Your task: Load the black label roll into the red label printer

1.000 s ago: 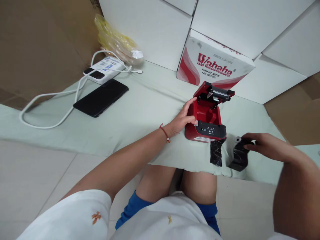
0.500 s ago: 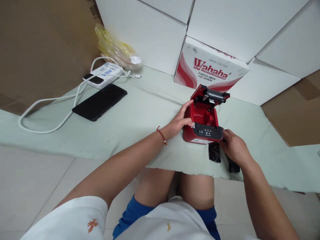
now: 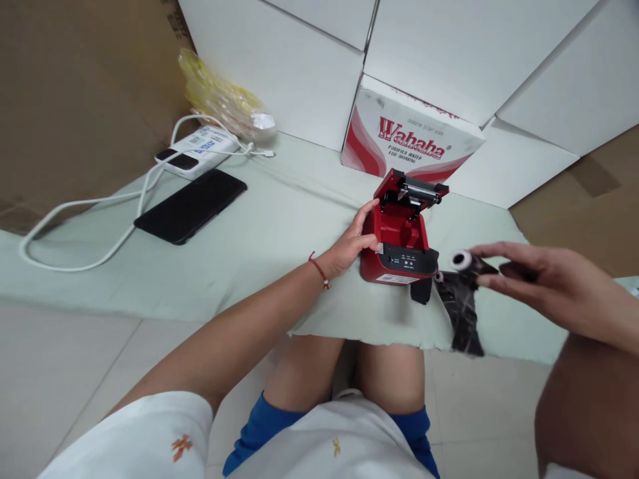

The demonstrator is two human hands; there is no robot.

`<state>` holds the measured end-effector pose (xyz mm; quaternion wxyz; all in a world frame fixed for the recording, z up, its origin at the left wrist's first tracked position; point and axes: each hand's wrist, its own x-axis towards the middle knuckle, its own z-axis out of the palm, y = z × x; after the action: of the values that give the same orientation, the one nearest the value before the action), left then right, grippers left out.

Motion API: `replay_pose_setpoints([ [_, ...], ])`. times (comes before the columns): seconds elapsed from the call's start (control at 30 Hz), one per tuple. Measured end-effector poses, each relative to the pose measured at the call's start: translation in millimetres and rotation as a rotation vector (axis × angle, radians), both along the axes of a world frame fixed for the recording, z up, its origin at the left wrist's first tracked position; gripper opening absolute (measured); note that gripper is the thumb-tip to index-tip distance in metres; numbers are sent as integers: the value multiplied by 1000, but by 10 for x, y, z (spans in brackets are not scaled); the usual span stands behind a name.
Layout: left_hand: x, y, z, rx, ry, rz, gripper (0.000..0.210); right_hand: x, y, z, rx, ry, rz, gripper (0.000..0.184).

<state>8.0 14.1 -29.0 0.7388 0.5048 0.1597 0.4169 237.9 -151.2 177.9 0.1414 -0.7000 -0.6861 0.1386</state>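
Note:
A small red printer, its lid tilted up and its inside bare, stands on the pale green cloth. My left hand grips its left side, with the thumb on the front edge and the fingers along the wall. Off to the printer's right, my right hand pinches a black roll with a white core between thumb and fingers. Below that roll lies a crumpled black plastic wrapper, and I cannot tell whether they are joined. Another dark piece sticks out from under the printer's front right corner.
Behind the printer a Wahaha water carton leans on the white wall. A black phone, a white power bank with a looped white cable and a yellowish plastic bag lie left. Brown cardboard stands right.
My right hand has moved from the printer's front right corner out to the right and up, now with the black roll in it. My left hand keeps its grip on the printer.

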Motion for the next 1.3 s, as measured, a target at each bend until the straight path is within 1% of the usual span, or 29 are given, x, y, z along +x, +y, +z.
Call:
replay_pose_setpoints([
  [0.07,2,-5,14,4,-4,7,96,-179,222,-46,-42,-74,-10,46],
  [0.1,5,-7,19,9,-9,14,98,-277,356,-112,-78,-126,-11,44],
  [0.2,12,-10,34,9,-21,24,101,-542,741,-363,-54,-318,-33,46],
  [0.27,14,-11,49,-10,-12,17,102,-665,924,-500,-79,-440,-25,47],
  [0.33,13,-12,70,-21,-3,16,104,-743,1038,-585,-133,-519,-30,47],
  [0.4,10,-13,95,-26,4,17,105,-786,1107,-629,-170,-555,-43,48],
  [0.53,-1,-18,131,-43,26,6,109,-809,1221,-684,-200,-560,-41,47],
  [0.67,-14,-26,129,-49,51,0,107,-789,1291,-718,-205,-526,-20,47],
  [0.73,-19,-28,115,-33,46,9,105,-768,1223,-712,-176,-490,5,49],
  [0.77,-20,-29,107,-26,42,9,105,-756,1148,-708,-136,-445,20,48],
  [0.8,-22,-31,100,-19,40,6,104,-746,1043,-707,-74,-383,36,45],
  [0.87,-26,-34,89,-6,39,-3,103,-735,764,-730,100,-251,72,36],
  [0.93,-30,-37,90,-4,32,-13,102,-747,445,-799,279,-168,129,31],
  [1.0,-36,-36,98,-10,26,-8,101,-786,157,-908,394,-177,181,30],
  [1.03,-38,-33,102,-13,24,-6,101,-814,41,-969,428,-194,194,33],
  [1.13,-42,-10,99,-8,22,-1,102,-913,-179,-1132,460,-269,179,46],
  [1.2,-41,6,87,5,16,-3,101,-968,-242,-1205,439,-317,150,54],
  [1.3,-43,-1,73,37,18,-4,100,-1013,-284,-1268,408,-341,106,61],
])
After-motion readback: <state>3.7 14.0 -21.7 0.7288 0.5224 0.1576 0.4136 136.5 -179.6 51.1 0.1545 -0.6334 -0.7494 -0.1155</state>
